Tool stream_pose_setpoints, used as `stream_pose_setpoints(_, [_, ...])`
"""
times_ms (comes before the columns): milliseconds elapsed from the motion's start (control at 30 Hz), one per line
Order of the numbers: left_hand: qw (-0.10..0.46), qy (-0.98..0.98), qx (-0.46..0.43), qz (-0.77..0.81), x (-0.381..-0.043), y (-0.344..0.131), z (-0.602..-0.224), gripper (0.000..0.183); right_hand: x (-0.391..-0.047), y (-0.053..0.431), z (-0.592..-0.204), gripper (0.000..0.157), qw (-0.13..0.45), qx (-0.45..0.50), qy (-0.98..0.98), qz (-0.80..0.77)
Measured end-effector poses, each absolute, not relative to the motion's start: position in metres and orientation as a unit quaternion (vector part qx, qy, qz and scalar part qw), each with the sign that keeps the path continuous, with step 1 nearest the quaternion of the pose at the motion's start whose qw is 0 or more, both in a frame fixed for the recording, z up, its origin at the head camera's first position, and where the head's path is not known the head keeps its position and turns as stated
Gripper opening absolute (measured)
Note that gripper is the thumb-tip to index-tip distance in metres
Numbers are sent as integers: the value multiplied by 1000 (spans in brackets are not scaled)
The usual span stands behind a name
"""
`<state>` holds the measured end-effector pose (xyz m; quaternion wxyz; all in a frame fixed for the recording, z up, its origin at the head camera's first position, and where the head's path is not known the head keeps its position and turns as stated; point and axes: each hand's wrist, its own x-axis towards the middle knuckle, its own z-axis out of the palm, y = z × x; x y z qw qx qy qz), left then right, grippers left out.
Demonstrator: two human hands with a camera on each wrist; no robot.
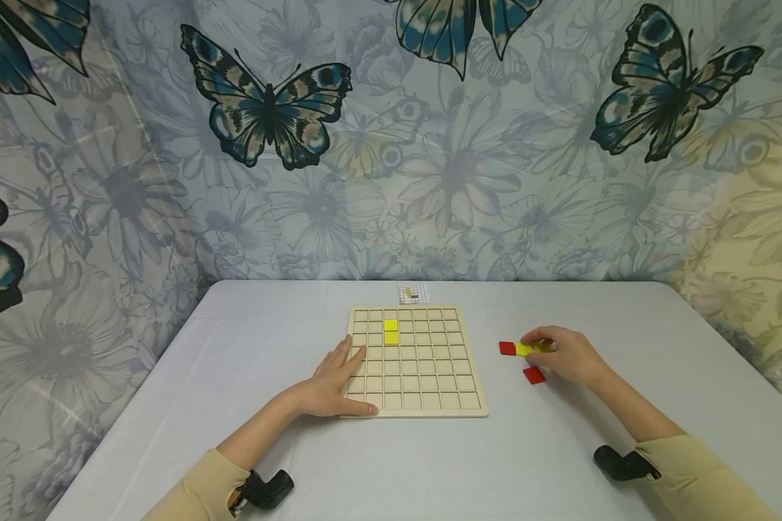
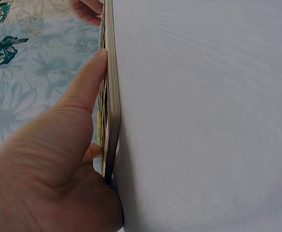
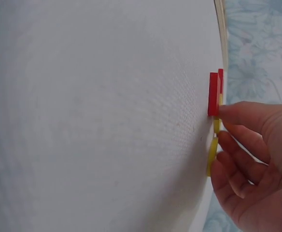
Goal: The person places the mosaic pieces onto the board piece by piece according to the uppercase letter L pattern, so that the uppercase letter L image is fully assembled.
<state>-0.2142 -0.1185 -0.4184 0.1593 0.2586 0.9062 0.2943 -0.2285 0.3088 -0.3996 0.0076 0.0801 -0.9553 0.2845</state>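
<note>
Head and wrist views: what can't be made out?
Loose yellow tiles, head view: partly covered by right grip; number unclear.
Card, head view: print too small to read.
Grid board, left wrist view: edge-on, partly behind left grip; layout unreadable.
Top middle butterfly, head view: cropped by upper edge.

left arm [image 1: 257, 434]: angled forward and inward | left hand [image 1: 329, 387]: palm down, fingers spread, thumb straight | right arm [image 1: 635, 401]: angled forward and inward | right hand [image 1: 570, 354]: fingers bent, thumb opposite; pinch hard to tell
</note>
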Motion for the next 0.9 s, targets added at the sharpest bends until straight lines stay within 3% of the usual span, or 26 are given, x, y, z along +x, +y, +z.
stream_pose_setpoints(900, [162, 907, 252, 294, -215, -118, -419, 109, -225, 307, -398, 30, 17, 87, -957, 275])
